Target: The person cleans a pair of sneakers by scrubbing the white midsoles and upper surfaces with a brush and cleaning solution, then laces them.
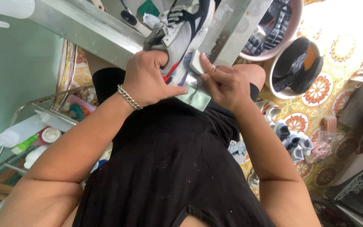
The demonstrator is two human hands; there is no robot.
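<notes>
While hands [148, 80] grip sneaker [181, 29], basins [293, 69] hold shoes [297, 63]

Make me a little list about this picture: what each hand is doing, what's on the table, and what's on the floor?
left hand: inside the heel of a grey sneaker, holding it; chain bracelet on the wrist
right hand: pinching a small white block against the sneaker's side
table: metal, sneaker resting at its edge
basins: two round ones, the nearer holding dark shoes
floor: patterned tiles, more small shoes
rack: wire, with bottles
</notes>
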